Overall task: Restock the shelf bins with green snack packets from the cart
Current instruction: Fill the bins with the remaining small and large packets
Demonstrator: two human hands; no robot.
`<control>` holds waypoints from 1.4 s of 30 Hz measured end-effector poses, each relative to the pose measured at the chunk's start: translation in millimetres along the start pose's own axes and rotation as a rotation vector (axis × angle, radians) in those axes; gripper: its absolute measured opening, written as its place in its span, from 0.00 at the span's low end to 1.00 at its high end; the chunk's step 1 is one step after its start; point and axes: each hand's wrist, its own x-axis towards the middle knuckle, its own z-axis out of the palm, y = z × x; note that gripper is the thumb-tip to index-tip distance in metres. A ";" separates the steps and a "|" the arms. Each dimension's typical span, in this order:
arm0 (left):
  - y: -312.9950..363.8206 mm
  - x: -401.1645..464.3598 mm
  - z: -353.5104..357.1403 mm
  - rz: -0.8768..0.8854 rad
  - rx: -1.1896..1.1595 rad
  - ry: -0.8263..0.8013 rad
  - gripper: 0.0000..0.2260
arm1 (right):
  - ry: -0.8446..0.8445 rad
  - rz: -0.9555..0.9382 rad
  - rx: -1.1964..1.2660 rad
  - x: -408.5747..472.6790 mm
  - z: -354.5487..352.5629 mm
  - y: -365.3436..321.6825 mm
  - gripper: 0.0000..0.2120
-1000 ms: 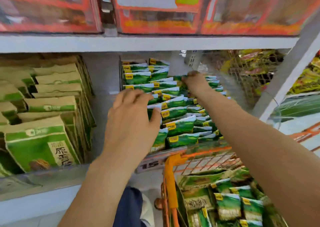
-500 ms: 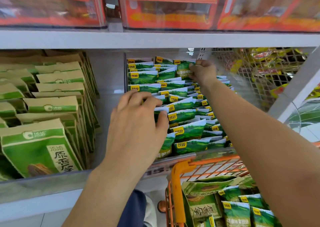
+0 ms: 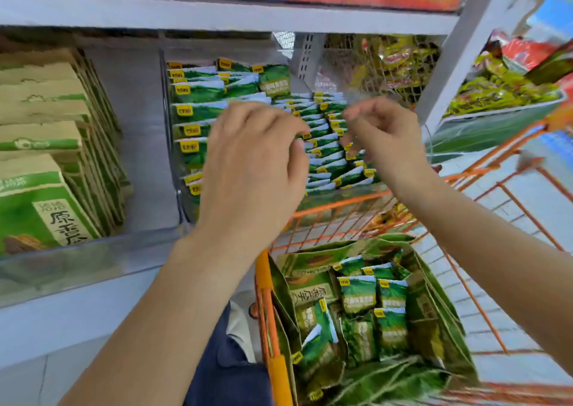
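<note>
Head view: left hand and right hand hover before the shelf bin, fingers loosely curled, empty.

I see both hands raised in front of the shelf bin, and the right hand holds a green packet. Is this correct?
Not quite. In the head view the right hand holds nothing; its fingers hang loosely curled. Both it and the left hand are raised before the shelf bin.

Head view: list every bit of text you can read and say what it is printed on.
"原香瓜" in dark brush characters: on the big green and tan paper bag at the shelf's left; the column runs on below, cut off.
Yellow tags on the small green snack packets: too blurred.
Tan label on the green carton in the cart: unreadable.
</note>
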 end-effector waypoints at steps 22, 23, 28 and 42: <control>19.6 -42.7 34.8 -0.046 -0.279 -0.740 0.20 | -0.603 0.062 -0.624 -88.7 -50.8 62.4 0.02; 20.9 -42.3 33.8 -0.102 -0.358 -0.741 0.25 | -0.523 0.054 -0.498 -85.2 -54.7 45.9 0.02; 28.9 -35.3 29.4 -0.300 -0.705 -0.419 0.10 | -0.260 0.002 -0.072 -70.9 -53.3 -13.2 0.07; -36.5 -16.8 16.5 -0.115 0.324 -0.216 0.24 | 0.000 0.177 -0.091 77.0 30.2 9.2 0.19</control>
